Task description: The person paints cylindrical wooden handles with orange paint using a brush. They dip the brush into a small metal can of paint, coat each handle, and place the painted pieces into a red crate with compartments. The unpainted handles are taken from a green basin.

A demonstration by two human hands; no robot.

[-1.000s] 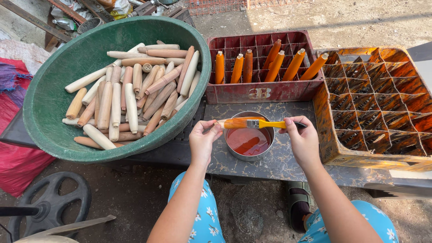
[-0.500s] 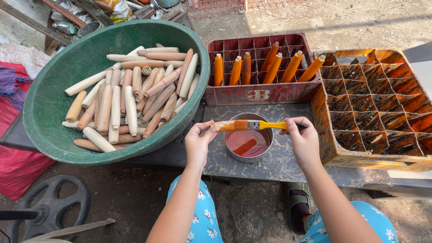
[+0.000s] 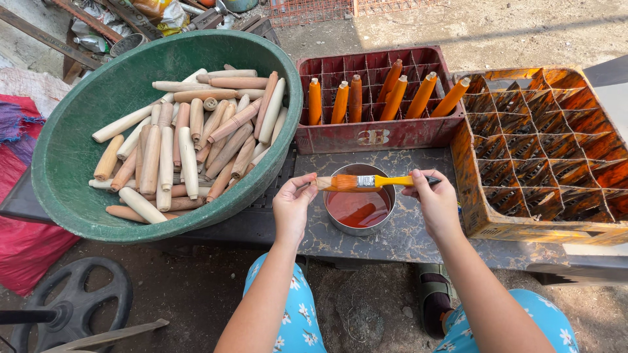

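Progress check from where we sit: seven stained handles [image 3: 393, 97] are standing in the red crate [image 3: 373, 134], all orange-brown, and most of that crate's cells show nothing in them. The big green basin [image 3: 65, 170] holds a heap of bare wooden handles [image 3: 190, 140], so by our guess we're barely into the pile. The orange crate [image 3: 484, 216] on the right has nothing in its slots. Right now our right hand [image 3: 437, 204] pinches the yellow handle of the paintbrush [image 3: 366, 182], held level over the metal bowl of stain [image 3: 358, 208]. Our left hand [image 3: 292, 206] is up at the bristle tip, fingers curled around it; we can't tell if it's squeezing or just touching. Neither hand has a wooden handle in it.
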